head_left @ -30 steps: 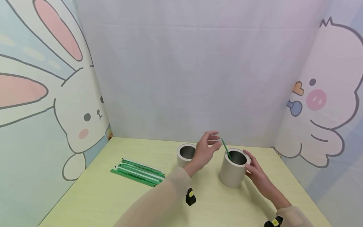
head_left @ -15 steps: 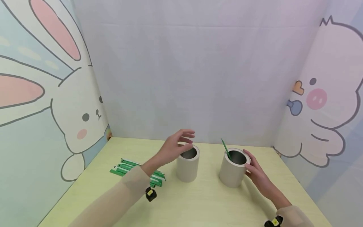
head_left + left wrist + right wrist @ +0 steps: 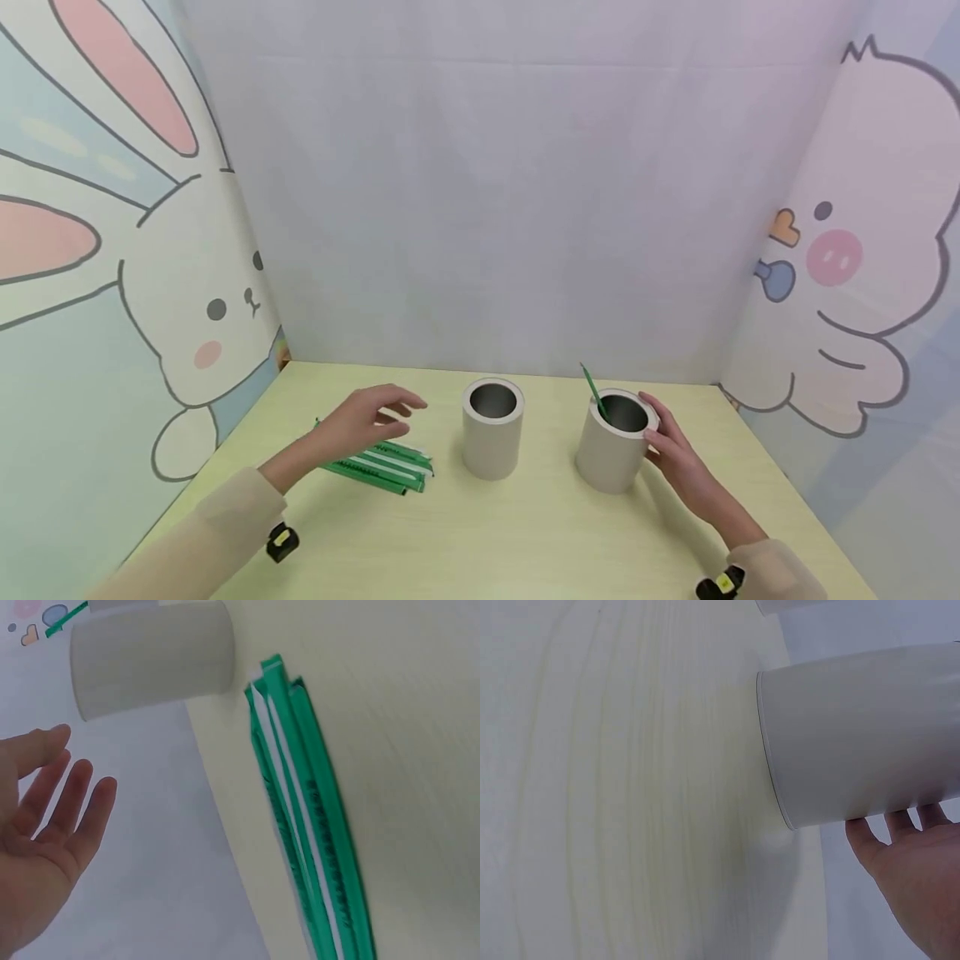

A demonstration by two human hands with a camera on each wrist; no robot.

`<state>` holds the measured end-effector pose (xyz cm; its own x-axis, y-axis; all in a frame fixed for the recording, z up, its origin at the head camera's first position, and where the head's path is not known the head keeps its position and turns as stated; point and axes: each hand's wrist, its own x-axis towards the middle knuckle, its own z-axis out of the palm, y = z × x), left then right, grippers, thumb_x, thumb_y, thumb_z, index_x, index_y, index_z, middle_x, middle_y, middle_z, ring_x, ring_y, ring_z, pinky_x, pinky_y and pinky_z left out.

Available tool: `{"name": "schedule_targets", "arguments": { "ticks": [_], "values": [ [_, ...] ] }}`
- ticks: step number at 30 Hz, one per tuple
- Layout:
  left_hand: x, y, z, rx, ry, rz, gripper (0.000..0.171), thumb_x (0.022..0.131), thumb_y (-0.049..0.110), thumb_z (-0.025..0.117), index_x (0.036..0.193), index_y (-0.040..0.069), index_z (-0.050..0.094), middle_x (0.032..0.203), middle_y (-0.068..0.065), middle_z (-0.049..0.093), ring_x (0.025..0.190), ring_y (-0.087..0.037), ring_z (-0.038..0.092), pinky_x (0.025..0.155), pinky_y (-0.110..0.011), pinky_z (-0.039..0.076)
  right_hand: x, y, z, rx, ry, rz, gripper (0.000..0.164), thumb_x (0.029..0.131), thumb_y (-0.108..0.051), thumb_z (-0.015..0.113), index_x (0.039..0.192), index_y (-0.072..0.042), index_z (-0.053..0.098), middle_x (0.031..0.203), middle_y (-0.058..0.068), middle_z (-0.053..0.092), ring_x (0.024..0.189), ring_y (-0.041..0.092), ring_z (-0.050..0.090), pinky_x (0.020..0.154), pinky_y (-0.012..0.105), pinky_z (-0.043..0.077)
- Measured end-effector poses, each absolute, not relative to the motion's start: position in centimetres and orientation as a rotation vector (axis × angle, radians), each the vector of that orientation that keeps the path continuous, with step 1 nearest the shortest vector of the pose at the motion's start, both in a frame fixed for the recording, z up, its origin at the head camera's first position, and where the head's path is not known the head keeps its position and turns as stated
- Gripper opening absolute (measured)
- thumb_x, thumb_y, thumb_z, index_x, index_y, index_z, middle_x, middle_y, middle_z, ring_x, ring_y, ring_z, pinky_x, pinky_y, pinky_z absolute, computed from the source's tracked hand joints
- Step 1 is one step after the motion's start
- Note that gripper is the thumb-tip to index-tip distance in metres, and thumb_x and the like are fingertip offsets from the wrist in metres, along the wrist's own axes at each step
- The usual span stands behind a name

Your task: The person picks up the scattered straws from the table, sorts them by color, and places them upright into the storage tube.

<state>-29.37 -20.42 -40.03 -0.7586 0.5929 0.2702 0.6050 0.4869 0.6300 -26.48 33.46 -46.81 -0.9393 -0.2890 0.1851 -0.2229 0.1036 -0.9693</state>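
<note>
My left hand (image 3: 367,423) hovers with relaxed, slightly bent fingers above a bundle of long, thin green-and-white packets (image 3: 401,471), holding nothing. In the left wrist view the packets (image 3: 304,802) lie side by side on the table, with dark print along them. My right hand (image 3: 681,471) grips the right side of a white cylindrical cup (image 3: 607,462), thumb near its rim. A slim green stick (image 3: 592,389) leans out of this cup's left side. The right wrist view shows fingertips (image 3: 862,832) against the cup's wall.
A second white cup (image 3: 491,450) with a dark grey inside stands upright between the packets and the gripped cup. The pale yellow table (image 3: 480,542) meets a light cloth backdrop (image 3: 480,217) at its far edge. Cartoon-printed side panels stand left and right.
My left hand has moved left, away from the cup with the green stick, past the middle cup, to above the packets. The right hand stays on its cup.
</note>
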Motion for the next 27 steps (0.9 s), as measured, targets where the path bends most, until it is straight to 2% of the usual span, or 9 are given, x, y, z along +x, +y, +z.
{"name": "schedule_targets", "arguments": {
  "ticks": [4,8,10,13,15,16,20,22,27],
  "values": [
    [-28.9,-22.9,-41.3,-1.139,-2.733,-1.067,0.04,0.098,0.003,0.075,0.135,0.016,0.069,0.133,-0.003,0.07,0.114,-0.02,0.07,0.094,-0.032,0.062,-26.4,33.4,-46.6,-0.51,2.307,-1.988,0.061,0.116,-0.025,0.033,0.171,-0.023,0.007,0.162,-0.005,0.024,0.139,-0.006,0.037,0.107,0.028,0.037],
    [-28.5,-24.8,-42.1,-1.191,-2.763,-0.968,0.039,0.097,0.003,0.077,0.132,0.019,0.07,0.126,0.002,0.071,0.11,-0.016,0.07,0.09,-0.036,0.064,-26.4,33.4,-46.5,-0.498,2.314,-1.989,0.062,0.116,-0.025,0.034,0.171,-0.023,0.007,0.162,-0.005,0.025,0.138,-0.006,0.037,0.108,0.03,0.038],
    [-28.3,-25.4,-42.5,-1.226,-2.769,-0.927,0.039,0.096,0.002,0.077,0.13,0.019,0.07,0.123,0.003,0.071,0.108,-0.018,0.071,0.088,-0.035,0.064,-26.4,33.3,-46.6,-0.497,2.317,-1.988,0.061,0.116,-0.025,0.034,0.171,-0.023,0.007,0.162,-0.006,0.025,0.138,-0.007,0.037,0.113,0.039,0.036],
    [-28.3,-26.2,-43.0,-1.284,-2.775,-0.849,0.039,0.094,-0.001,0.079,0.127,0.017,0.071,0.12,0.0,0.072,0.105,-0.023,0.071,0.085,-0.032,0.064,-26.5,33.3,-46.6,-0.506,2.311,-1.994,0.062,0.116,-0.025,0.034,0.171,-0.021,0.007,0.162,-0.006,0.025,0.138,-0.007,0.037,0.118,0.058,0.029],
    [-28.5,-26.6,-43.3,-1.323,-2.783,-0.781,0.038,0.092,-0.003,0.079,0.124,0.015,0.072,0.118,-0.002,0.072,0.103,-0.024,0.072,0.083,-0.032,0.064,-26.6,33.3,-46.7,-0.508,2.308,-1.997,0.062,0.116,-0.025,0.034,0.171,-0.02,0.006,0.161,-0.006,0.026,0.138,-0.007,0.038,0.119,0.063,0.026],
    [-28.5,-26.8,-43.4,-1.339,-2.789,-0.742,0.037,0.091,-0.003,0.08,0.123,0.014,0.073,0.117,-0.003,0.072,0.101,-0.023,0.072,0.082,-0.033,0.064,-26.6,33.3,-46.7,-0.51,2.305,-2.0,0.062,0.115,-0.025,0.034,0.171,-0.019,0.006,0.161,-0.006,0.026,0.138,-0.007,0.038,0.119,0.062,0.027],
    [-28.9,-27.5,-44.0,-1.406,-2.773,-0.572,0.032,0.088,-0.003,0.083,0.114,0.013,0.075,0.109,0.001,0.073,0.094,-0.016,0.069,0.079,-0.031,0.061,-26.5,33.4,-46.7,-0.505,2.315,-1.994,0.062,0.116,-0.025,0.034,0.171,-0.02,0.006,0.161,-0.007,0.026,0.138,-0.007,0.038,0.114,0.045,0.035],
    [-29.0,-27.7,-44.3,-1.429,-2.749,-0.511,0.031,0.087,-0.003,0.084,0.111,0.014,0.076,0.105,0.004,0.073,0.091,-0.012,0.066,0.077,-0.029,0.059,-26.4,33.4,-46.7,-0.503,2.315,-1.991,0.061,0.116,-0.025,0.033,0.171,-0.021,0.007,0.162,-0.005,0.025,0.138,-0.006,0.038,0.114,0.045,0.035],
    [-29.3,-28.3,-45.0,-1.416,-2.743,-0.478,0.032,0.085,-0.005,0.084,0.107,0.017,0.077,0.1,0.008,0.073,0.088,-0.008,0.061,0.076,-0.028,0.055,-26.3,33.2,-46.6,-0.502,2.303,-1.999,0.061,0.116,-0.026,0.032,0.171,-0.022,0.006,0.165,0.001,0.021,0.138,-0.007,0.037,0.12,0.07,0.021]
  ]
}}
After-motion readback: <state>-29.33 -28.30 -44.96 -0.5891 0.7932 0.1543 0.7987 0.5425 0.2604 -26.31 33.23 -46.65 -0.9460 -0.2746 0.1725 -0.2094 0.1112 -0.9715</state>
